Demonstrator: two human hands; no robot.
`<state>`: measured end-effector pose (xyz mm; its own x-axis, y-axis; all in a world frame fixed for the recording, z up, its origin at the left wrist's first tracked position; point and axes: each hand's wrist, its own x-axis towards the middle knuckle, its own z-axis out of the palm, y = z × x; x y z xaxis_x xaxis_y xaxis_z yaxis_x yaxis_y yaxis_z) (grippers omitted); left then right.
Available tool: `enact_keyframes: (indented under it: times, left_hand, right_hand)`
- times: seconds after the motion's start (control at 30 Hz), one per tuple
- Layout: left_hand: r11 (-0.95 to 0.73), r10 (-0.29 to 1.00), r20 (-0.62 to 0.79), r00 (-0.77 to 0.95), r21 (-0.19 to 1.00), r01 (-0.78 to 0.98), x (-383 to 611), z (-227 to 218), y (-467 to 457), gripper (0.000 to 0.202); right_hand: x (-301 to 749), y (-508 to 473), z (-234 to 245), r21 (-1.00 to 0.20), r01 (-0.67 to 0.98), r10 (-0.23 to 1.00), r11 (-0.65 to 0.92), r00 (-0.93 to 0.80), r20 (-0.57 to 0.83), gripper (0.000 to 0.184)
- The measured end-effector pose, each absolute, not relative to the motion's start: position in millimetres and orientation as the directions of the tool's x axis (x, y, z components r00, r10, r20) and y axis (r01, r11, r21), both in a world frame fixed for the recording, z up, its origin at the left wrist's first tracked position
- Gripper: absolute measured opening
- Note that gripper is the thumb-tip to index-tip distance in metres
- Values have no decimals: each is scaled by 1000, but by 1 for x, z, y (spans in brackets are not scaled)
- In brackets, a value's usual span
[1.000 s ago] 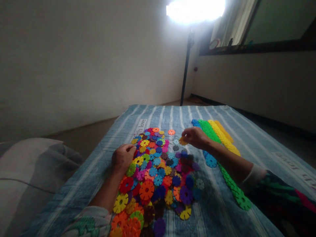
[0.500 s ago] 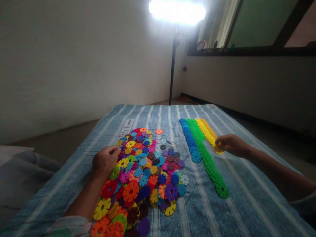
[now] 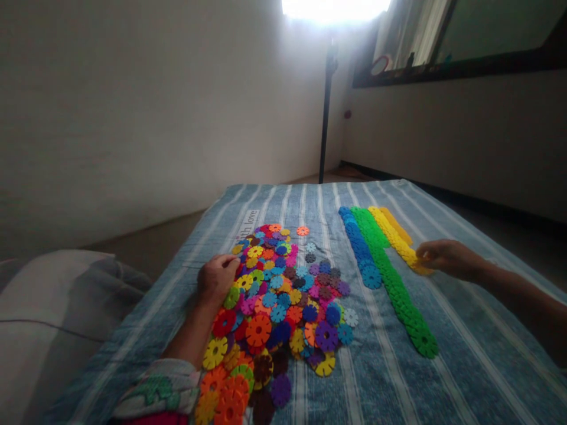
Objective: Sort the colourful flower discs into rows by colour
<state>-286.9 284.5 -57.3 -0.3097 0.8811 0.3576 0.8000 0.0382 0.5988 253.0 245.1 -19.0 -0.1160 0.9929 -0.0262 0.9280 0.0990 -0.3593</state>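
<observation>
A heap of many-coloured snowflake discs [image 3: 279, 295] lies on a blue striped cloth [image 3: 465, 354]. My left hand [image 3: 217, 277] rests on the heap's left edge, fingers curled over the discs. To the right lie sorted rows: a blue row [image 3: 359, 245], a long green row [image 3: 394, 283], a yellow row [image 3: 396, 239] and a short orange-yellow row [image 3: 396, 224]. My right hand [image 3: 447, 258] pinches a yellow disc [image 3: 420, 267] at the near end of the yellow row.
A lamp stand [image 3: 326, 112] rises beyond the cloth under a bright light. White walls stand behind, and a dark-framed window [image 3: 465, 47] is at upper right. A grey cushion [image 3: 48, 313] lies at the left. One orange disc [image 3: 302, 231] sits apart from the heap.
My right hand carried a yellow disc from the heap across to the near end of the yellow row. My left hand stayed on the heap.
</observation>
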Motion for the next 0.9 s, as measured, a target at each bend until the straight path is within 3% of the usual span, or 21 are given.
enact_keyframes:
  times: [0.13,0.27,0.33,0.43,0.5,0.6,0.9]
  left_hand:
    - [34,879,358,-316,613,789,-285,-56,283,25]
    - [28,875,370,-312,605,796,-283,-55,281,25]
    - [36,879,362,-311,599,800,-282,-55,280,26]
    - [44,885,350,-307,594,803,-282,-55,280,27]
    - [39,888,349,-301,595,803,-282,-55,279,26]
    - [33,887,349,-303,605,795,-281,-56,279,26]
    - [-11,884,379,-274,603,798,-280,-60,278,27]
  right_hand:
    - [259,244,-20,-288,954,994,90,-105,-39,24]
    - [245,238,-20,-125,991,993,42,-28,119,31]
    - [216,236,-16,-179,978,986,103,-77,148,27]
    - [146,239,-5,-346,886,952,307,-290,103,28]
    - [92,245,0,-367,857,926,361,-377,32,22]
    - [25,260,0,-348,875,914,335,-392,-106,19]
    - [-41,291,-16,-354,917,948,183,-259,-184,22]
